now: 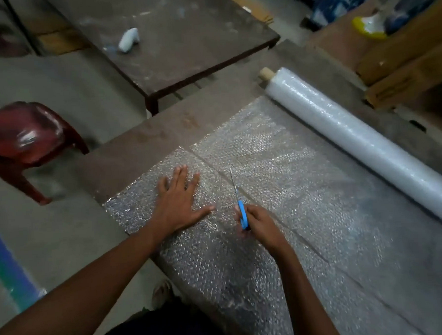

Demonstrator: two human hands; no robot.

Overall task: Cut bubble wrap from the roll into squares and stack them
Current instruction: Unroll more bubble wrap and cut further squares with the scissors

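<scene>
Gripping the blue scissors (243,215) in my right hand (260,225), I press my flat left hand (179,201) on the bubble wrap (280,190) beside the blades.

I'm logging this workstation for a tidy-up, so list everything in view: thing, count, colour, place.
bubble wrap roll: one, whitish, on a tan core, far right of the work table.
bubble wrap sheet: one, clear, unrolled across the table toward the person.
scissors: one, blue handles, blades on the sheet.
work table: one, brown.
second table: one, dark brown, beyond.
white bundle: one, on the second table.
stool: one, red, left, on the floor.
cardboard boxes: several, brown, upper right.
left hand: flat on the sheet.
right hand: grips the scissors.
</scene>
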